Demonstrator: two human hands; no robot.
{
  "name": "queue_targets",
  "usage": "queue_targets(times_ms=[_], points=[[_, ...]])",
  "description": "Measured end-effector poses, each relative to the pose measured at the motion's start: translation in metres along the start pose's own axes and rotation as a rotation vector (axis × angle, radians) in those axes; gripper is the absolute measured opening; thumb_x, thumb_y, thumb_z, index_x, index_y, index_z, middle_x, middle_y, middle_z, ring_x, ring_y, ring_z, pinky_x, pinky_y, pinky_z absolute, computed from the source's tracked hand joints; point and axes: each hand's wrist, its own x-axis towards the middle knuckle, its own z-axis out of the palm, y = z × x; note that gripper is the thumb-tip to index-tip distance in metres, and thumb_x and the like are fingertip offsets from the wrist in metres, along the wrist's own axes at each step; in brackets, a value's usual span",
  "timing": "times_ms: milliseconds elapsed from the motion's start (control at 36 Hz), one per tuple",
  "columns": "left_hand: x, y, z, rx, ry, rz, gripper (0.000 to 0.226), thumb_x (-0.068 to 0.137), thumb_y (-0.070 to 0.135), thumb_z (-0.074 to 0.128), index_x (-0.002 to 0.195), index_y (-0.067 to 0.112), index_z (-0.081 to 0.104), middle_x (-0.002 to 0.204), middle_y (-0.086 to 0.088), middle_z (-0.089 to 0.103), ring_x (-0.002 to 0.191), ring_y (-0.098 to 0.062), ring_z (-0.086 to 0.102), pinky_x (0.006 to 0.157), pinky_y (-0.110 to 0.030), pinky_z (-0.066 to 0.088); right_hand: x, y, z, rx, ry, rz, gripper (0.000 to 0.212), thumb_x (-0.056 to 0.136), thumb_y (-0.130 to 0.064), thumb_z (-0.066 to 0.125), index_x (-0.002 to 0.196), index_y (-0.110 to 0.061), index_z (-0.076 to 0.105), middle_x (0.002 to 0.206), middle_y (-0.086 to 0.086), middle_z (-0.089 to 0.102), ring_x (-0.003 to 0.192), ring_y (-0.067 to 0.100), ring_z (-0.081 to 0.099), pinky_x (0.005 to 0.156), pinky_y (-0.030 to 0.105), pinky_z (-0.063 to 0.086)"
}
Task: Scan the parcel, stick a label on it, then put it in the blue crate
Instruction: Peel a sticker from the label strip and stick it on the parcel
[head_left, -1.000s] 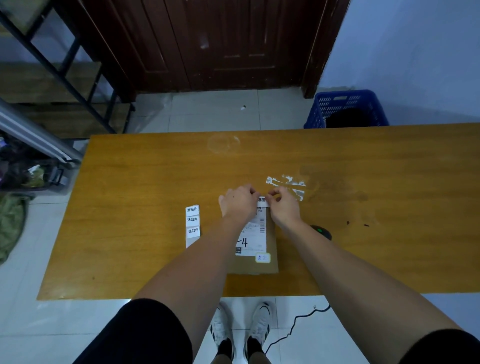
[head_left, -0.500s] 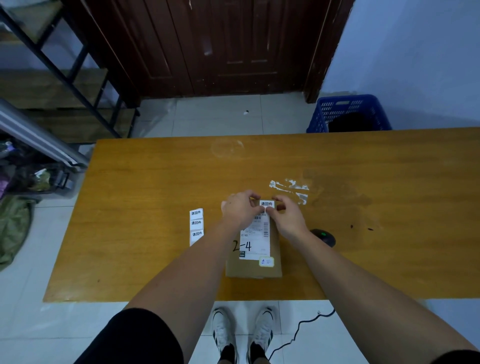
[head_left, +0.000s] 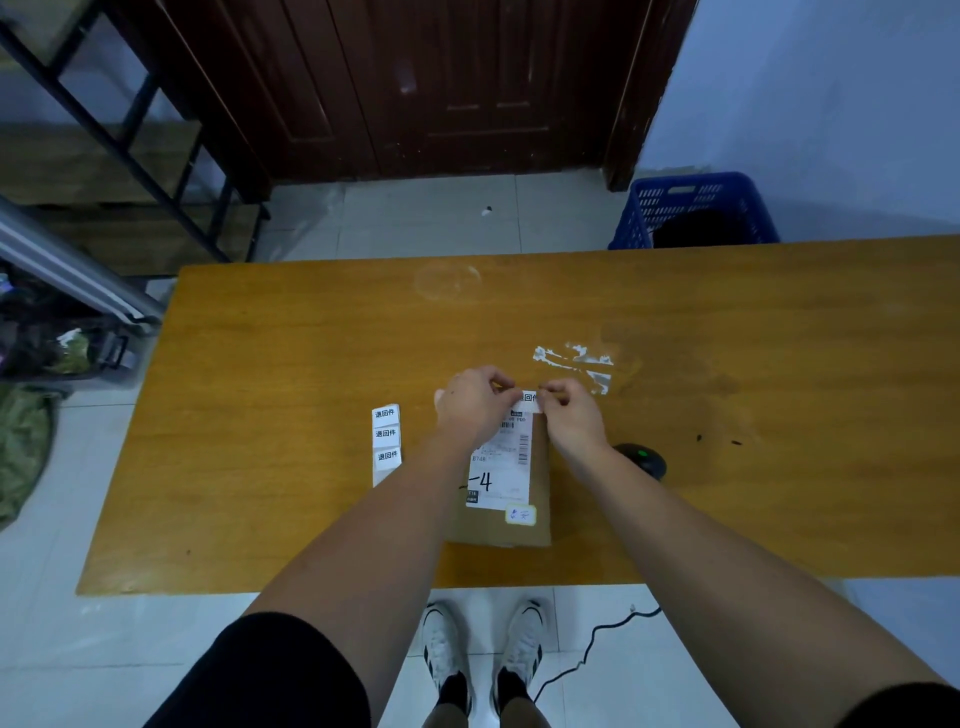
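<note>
Fingers (head_left: 506, 388) of the left hand (head_left: 475, 408) and right hand (head_left: 571, 415) pinch a small white label (head_left: 528, 398) over the parcel's (head_left: 540, 483) far end; the parcel lies on the tabletop (head_left: 291, 364), the blue crate (head_left: 691, 208) well beyond it on the floor

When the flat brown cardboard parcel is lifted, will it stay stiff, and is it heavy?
The flat brown cardboard parcel probably stays fairly stiff: its edges look straight. It seems thin, so likely light. Lying flat on the wooden table, it should slide, not tip.

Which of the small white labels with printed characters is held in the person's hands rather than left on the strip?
The label pinched between both hands at the parcel's far edge; the other three sit on the strip beside it.
</note>
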Motion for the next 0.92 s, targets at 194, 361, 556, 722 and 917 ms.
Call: queue_targets(times_ms=[194,361,556,722,917], points=[[-0.005,0.006,0.005,0.106,0.085,0.007,0.019,0.098,0.05,0.059,0.091,0.036,0.068,0.087,0.009,0.071,0.092,-0.019,0.065,0.081,-0.038,0.033,0.005,0.001,-0.001,-0.021,0.035,0.02,0.029,0.109,-0.033,0.051,0.102,-0.009,0.064,0.091,0.006,0.065,0.081,0.025,0.059,0.058,0.033,0.039],[-0.01,0.0,-0.012,-0.259,-0.089,0.016,0.037,0.096,0.026,0.07,0.131,0.027,0.062,0.093,0.01,0.067,0.084,-0.013,0.065,0.072,-0.031,0.049,-0.007,0.011,-0.008,0.031,-0.045,0.059,0.056,0.104,-0.046,0.057,0.151,-0.017,0.047,0.123,0.001,0.059,0.106,0.02,0.057,0.085,0.035,0.046],[-0.051,-0.052,-0.053,-0.637,0.04,-0.084,0.043,0.098,0.03,0.07,0.138,0.024,0.055,0.124,0.006,0.061,0.113,-0.014,0.061,0.076,-0.019,0.048,-0.045,0.052,-0.025,0.08,-0.156,0.203,0.079,0.096,-0.057,0.064,0.161,-0.027,0.032,0.157,0.006,0.049,0.141,0.031,0.05,0.116,0.054,0.045],[-0.098,-0.091,-0.023,-0.617,-0.225,-0.31,0.083,0.086,0.053,0.077,0.154,0.02,0.042,0.147,0.0,0.055,0.128,-0.022,0.054,0.108,-0.042,0.044,-0.077,0.063,-0.02,0.046,-0.265,0.242,0.091,0.086,-0.062,0.072,0.161,-0.028,0.032,0.158,0.003,0.049,0.142,0.03,0.048,0.116,0.058,0.044],[-0.121,-0.091,0.016,-0.694,-0.284,-0.397,0.092,0.076,0.076,0.067,0.15,0.023,0.047,0.141,0.001,0.061,0.114,-0.018,0.06,0.091,-0.032,0.047,-0.084,0.077,0.002,0.06,-0.317,0.275,0.073,0.088,-0.059,0.073,0.149,-0.025,0.053,0.131,-0.002,0.071,0.117,0.021,0.068,0.102,0.045,0.056]])
